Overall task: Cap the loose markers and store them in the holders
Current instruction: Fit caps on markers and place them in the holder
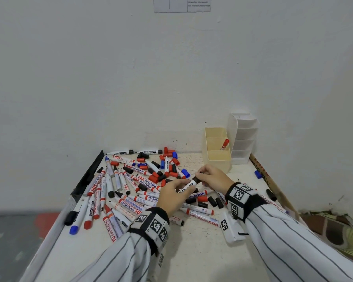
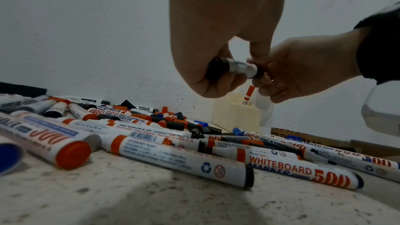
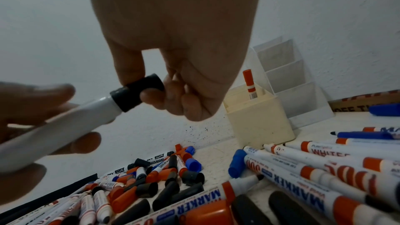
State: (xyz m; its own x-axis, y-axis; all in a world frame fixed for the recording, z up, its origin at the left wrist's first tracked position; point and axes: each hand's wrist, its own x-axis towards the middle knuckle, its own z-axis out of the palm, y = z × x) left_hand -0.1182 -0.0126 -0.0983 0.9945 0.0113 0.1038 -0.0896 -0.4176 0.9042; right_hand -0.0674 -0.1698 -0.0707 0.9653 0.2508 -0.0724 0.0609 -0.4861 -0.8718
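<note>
My left hand [image 1: 174,193] grips the white barrel of a black marker [image 1: 189,185] above the table. My right hand [image 1: 210,177] pinches the black cap [image 3: 143,92] seated on the marker's front end, thumb and forefinger around it. In the left wrist view the marker [image 2: 240,67] spans both hands. A cream holder [image 1: 217,151] at the back right has one red-capped marker [image 1: 224,144] standing in it. Beside it stands a white tiered holder [image 1: 243,137], with nothing showing in its compartments. Many loose markers [image 1: 130,192] and caps [image 1: 167,159] lie scattered on the table.
The white speckled table [image 1: 202,251] meets a white wall behind. A black strip [image 1: 88,176] lines its left edge and a printed cardboard strip [image 1: 267,178] its right. A blue cap [image 1: 258,174] and a black cap [image 1: 271,194] lie at the right.
</note>
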